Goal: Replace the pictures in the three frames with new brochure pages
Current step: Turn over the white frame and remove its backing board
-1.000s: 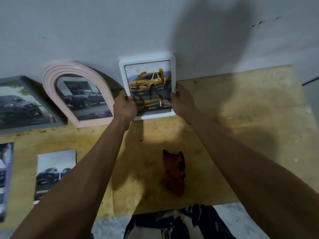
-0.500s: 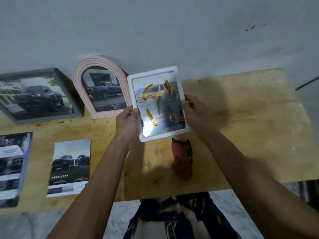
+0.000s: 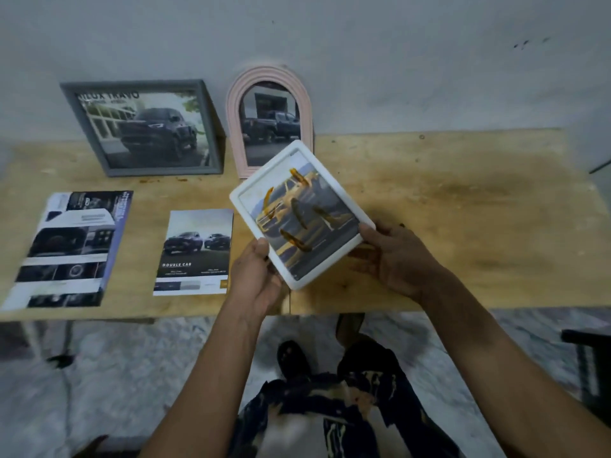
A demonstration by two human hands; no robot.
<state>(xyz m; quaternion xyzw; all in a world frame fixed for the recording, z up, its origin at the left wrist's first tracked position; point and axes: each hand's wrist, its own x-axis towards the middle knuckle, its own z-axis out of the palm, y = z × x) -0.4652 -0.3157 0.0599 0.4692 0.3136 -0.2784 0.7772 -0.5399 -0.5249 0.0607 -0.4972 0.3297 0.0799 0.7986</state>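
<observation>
I hold a white rectangular frame (image 3: 302,213) with a yellow truck picture above the table, turned diagonally. My left hand (image 3: 259,276) grips its lower left edge, thumb on the front. My right hand (image 3: 393,256) grips its right corner. A grey frame (image 3: 142,127) with a dark truck picture leans on the wall at the left. Beside it stands a pink arched frame (image 3: 269,117) with another dark truck picture, its lower right partly hidden by the white frame. Two brochure pages lie flat: a small one (image 3: 195,252) and a larger one (image 3: 71,247).
The plywood table (image 3: 463,209) stands against a grey wall (image 3: 363,44). My legs and a dark sandal (image 3: 292,357) show below its front edge on a mottled floor. A dark object (image 3: 591,368) stands at the right edge.
Both hands lifted the white frame off the wall, drew it toward me and turned it diagonal. The red cloth seen on the table earlier is out of sight now.
</observation>
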